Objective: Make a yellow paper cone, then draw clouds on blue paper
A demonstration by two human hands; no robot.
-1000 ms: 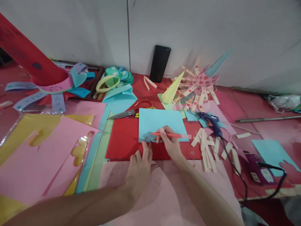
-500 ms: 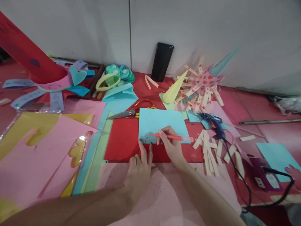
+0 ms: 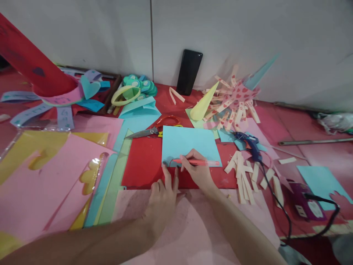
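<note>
Right hand (image 3: 197, 171) pinching a red pen (image 3: 196, 162), tip on the near edge of the light blue paper (image 3: 189, 145). Left hand (image 3: 162, 197) at 8 o'clock, fingers spread, pressing the paper corner. Scissors (image 3: 154, 130) at 11 o'clock, glue gun (image 3: 249, 143) at 2 o'clock.

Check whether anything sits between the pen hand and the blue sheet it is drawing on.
Nothing visible does. The right hand holds the red pen with its tip down on the blue sheet near the lower left corner. The left hand presses its fingertips at that sheet's near edge, beside the tip. The scissors lie beyond the sheet's far left corner.
</note>
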